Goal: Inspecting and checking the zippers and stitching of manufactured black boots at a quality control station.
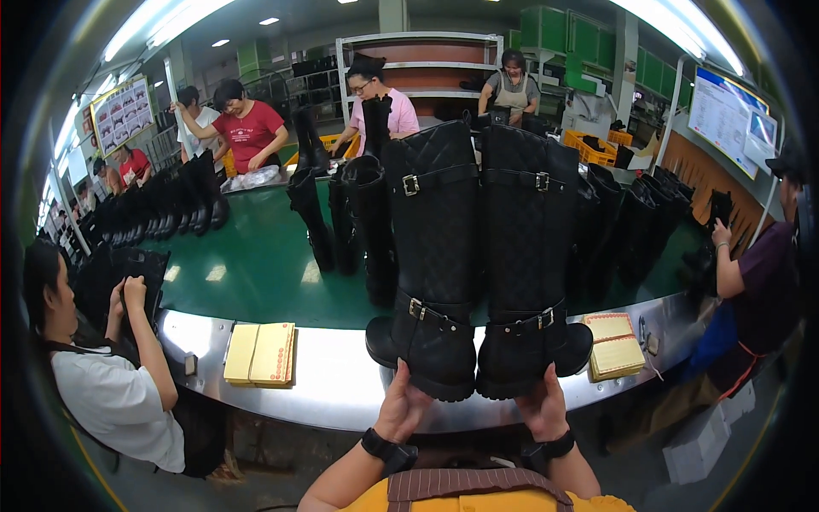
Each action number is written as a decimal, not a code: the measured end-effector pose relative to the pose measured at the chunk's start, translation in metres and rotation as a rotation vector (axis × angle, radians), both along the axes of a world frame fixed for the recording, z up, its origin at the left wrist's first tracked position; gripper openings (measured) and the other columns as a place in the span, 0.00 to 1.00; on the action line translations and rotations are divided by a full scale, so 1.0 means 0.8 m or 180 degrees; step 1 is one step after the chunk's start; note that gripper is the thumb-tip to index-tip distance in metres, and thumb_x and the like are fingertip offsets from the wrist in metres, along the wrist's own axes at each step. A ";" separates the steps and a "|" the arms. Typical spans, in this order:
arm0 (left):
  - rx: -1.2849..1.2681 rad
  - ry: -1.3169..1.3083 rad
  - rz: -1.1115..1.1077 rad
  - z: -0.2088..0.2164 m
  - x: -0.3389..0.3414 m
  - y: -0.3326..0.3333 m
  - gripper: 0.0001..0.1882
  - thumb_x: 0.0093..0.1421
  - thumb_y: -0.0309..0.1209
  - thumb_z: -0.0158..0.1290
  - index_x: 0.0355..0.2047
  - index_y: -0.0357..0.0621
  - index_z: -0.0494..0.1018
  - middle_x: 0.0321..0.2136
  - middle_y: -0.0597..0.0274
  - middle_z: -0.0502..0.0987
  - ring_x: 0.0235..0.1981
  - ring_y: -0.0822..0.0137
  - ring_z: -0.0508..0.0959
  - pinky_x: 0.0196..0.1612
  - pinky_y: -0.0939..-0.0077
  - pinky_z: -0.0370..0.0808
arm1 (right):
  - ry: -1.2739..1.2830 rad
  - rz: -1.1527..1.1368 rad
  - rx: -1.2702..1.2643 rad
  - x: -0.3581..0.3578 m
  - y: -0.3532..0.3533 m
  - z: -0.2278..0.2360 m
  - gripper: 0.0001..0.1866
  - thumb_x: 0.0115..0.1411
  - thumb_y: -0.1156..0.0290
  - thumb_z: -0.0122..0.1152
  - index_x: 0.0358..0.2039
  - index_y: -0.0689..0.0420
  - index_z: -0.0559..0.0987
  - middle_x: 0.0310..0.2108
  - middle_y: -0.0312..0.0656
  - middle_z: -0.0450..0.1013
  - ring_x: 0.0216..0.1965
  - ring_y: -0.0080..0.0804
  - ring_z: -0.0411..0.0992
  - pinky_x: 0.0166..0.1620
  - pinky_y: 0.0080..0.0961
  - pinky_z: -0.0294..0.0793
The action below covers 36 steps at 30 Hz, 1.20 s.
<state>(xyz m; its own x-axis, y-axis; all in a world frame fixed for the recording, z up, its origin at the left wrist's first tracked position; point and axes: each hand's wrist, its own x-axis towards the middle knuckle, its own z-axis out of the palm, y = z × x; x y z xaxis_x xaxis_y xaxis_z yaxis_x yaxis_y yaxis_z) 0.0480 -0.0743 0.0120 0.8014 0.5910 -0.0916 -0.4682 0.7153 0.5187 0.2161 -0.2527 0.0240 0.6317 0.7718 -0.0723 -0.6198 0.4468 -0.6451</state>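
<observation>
Two tall black boots stand upright side by side in front of me, heels toward me and toes pointing outward. The left boot (432,243) has a quilted shaft with buckled straps near its top and at the ankle. My left hand (403,408) grips it from below, by the sole. The matching right boot (526,235) rests in my right hand (543,408), which holds its sole the same way. My thumbs show against the boots; most of my other fingers are hidden beneath them. The boots block part of the table behind.
A steel ledge (328,363) borders a green work surface (247,256). Bundled yellow paper sheets (252,352) lie at left, another bundle (614,346) at right. More black boots (316,226) stand beyond. Co-workers sit or stand close on both sides and across.
</observation>
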 end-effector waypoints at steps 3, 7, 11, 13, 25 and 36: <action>0.0017 -0.0127 -0.0066 -0.003 0.001 0.003 0.36 0.64 0.54 0.48 0.67 0.52 0.54 0.65 0.62 0.62 0.65 0.59 0.62 0.67 0.56 0.56 | 0.0017 -0.0043 -0.0099 0.002 0.000 -0.006 0.32 0.63 0.46 0.56 0.60 0.55 0.68 0.57 0.41 0.71 0.57 0.40 0.69 0.61 0.40 0.66; -0.0018 -0.0161 -0.0061 -0.006 -0.002 0.005 0.34 0.65 0.52 0.48 0.66 0.52 0.55 0.65 0.62 0.62 0.65 0.60 0.63 0.67 0.57 0.56 | -0.0028 -0.0096 -0.0107 0.002 0.000 -0.014 0.32 0.63 0.46 0.56 0.60 0.54 0.69 0.56 0.41 0.71 0.57 0.39 0.69 0.61 0.40 0.67; -0.0099 -0.0176 0.0055 -0.015 -0.001 0.006 0.32 0.66 0.49 0.48 0.66 0.53 0.56 0.64 0.63 0.63 0.64 0.61 0.64 0.66 0.57 0.57 | -0.0150 -0.0263 -0.0175 -0.001 0.001 -0.018 0.31 0.63 0.46 0.56 0.59 0.54 0.69 0.57 0.40 0.71 0.57 0.38 0.69 0.60 0.40 0.66; -0.0079 -0.0185 0.0052 -0.014 0.002 0.010 0.31 0.67 0.49 0.48 0.66 0.53 0.56 0.64 0.63 0.63 0.64 0.62 0.64 0.66 0.57 0.57 | -0.0166 -0.0256 -0.0207 0.001 0.003 -0.015 0.31 0.63 0.47 0.56 0.60 0.54 0.69 0.57 0.40 0.70 0.58 0.37 0.68 0.61 0.40 0.66; 0.0029 0.0061 0.0011 -0.005 0.000 0.008 0.37 0.65 0.55 0.47 0.67 0.48 0.54 0.63 0.58 0.64 0.64 0.58 0.64 0.67 0.56 0.59 | -0.0129 0.0025 -0.0385 0.013 -0.002 -0.033 0.32 0.66 0.47 0.52 0.63 0.55 0.65 0.61 0.41 0.67 0.62 0.39 0.64 0.64 0.43 0.61; -0.0777 -0.0428 -0.0691 -0.039 0.011 0.004 0.33 0.65 0.53 0.39 0.61 0.42 0.66 0.56 0.49 0.72 0.56 0.54 0.73 0.64 0.58 0.65 | -0.2016 0.0185 -0.1401 -0.008 0.013 -0.035 0.45 0.54 0.52 0.70 0.64 0.59 0.58 0.59 0.41 0.64 0.58 0.33 0.63 0.61 0.29 0.61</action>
<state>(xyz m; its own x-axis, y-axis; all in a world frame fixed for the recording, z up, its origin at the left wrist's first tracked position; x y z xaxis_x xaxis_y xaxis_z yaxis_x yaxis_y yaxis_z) 0.0568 -0.0710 -0.0195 0.9205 0.3792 -0.0942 -0.3441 0.9010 0.2642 0.2099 -0.2422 -0.0038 0.6143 0.7889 -0.0186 -0.0880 0.0450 -0.9951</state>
